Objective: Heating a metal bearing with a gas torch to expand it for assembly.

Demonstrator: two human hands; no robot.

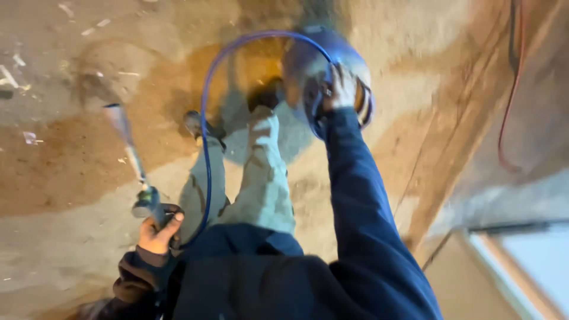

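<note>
My left hand (157, 233) grips the handle of a spray wand (131, 155) whose metal tube points up and away over the floor. A blue hose (205, 127) runs from the wand in a loop up to a round blue-grey tank (323, 71). My right hand (342, 89) is closed on the top of that tank, on its handle, with my dark blue sleeve stretched toward it. My legs in light trousers (255, 184) and dark shoes stand on the floor below.
A concrete floor (71, 160) with brown wet patches and light scraps of debris lies under me. A red cord (508, 118) hangs along the right. A wall base and a pale frame (510, 261) sit at the lower right.
</note>
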